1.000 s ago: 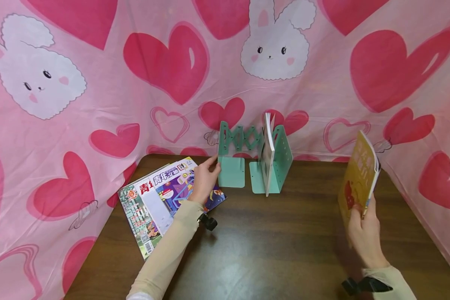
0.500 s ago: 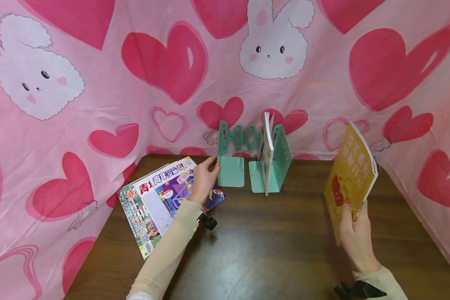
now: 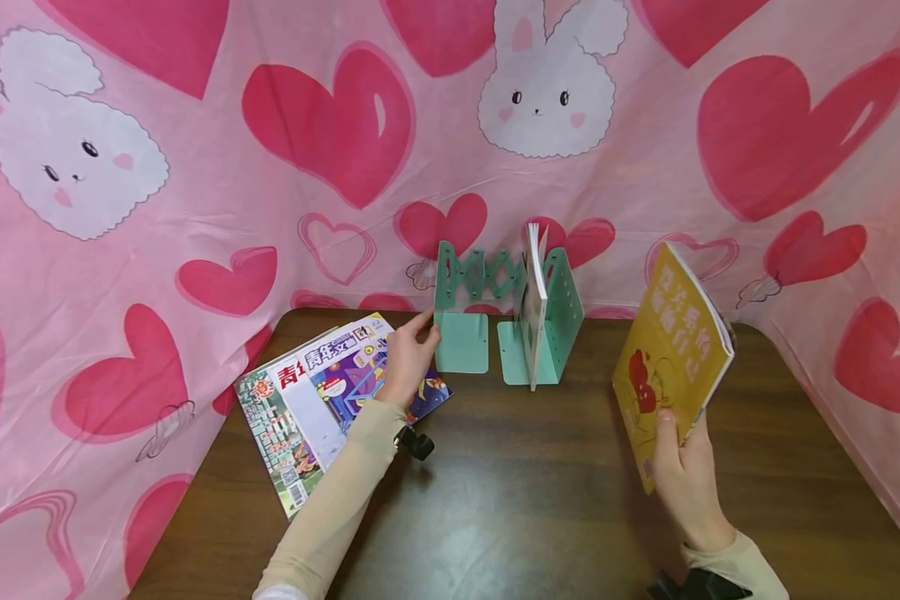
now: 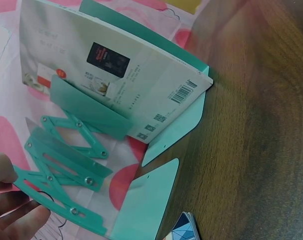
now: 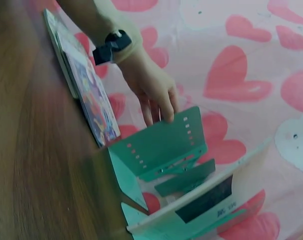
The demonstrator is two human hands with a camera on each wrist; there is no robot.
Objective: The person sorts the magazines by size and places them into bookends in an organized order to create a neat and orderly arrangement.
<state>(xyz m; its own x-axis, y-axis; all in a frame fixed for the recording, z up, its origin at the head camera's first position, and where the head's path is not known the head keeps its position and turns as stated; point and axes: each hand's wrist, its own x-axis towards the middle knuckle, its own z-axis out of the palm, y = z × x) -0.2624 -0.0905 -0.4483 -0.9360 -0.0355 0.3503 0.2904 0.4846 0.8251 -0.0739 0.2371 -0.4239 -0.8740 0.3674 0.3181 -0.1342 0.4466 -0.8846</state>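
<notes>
My left hand (image 3: 408, 360) pinches the left end plate of a green expanding bookend (image 3: 462, 346), thumb on one side and fingers on the other in the left wrist view. The bookend's scissor links stretch between its two ends. A thin white book (image 4: 116, 65) stands upright against the right end plate, its barcoded cover facing the left wrist camera. To the right, my right hand (image 3: 688, 487) grips a yellow book (image 3: 667, 346) low on its near edge, thumb across the front cover. The yellow book is tilted and held up, apart from the bookend.
Several magazines (image 3: 292, 417) lie fanned on the brown wooden table (image 3: 540, 492), partly under my left forearm. A pink cloth (image 3: 435, 133) with hearts and rabbits hangs behind the table and along its sides.
My right hand has carried the yellow book leftward, toward the bookend, and its front cover has turned more to the head camera. The left hand and the bookend have stayed in place.
</notes>
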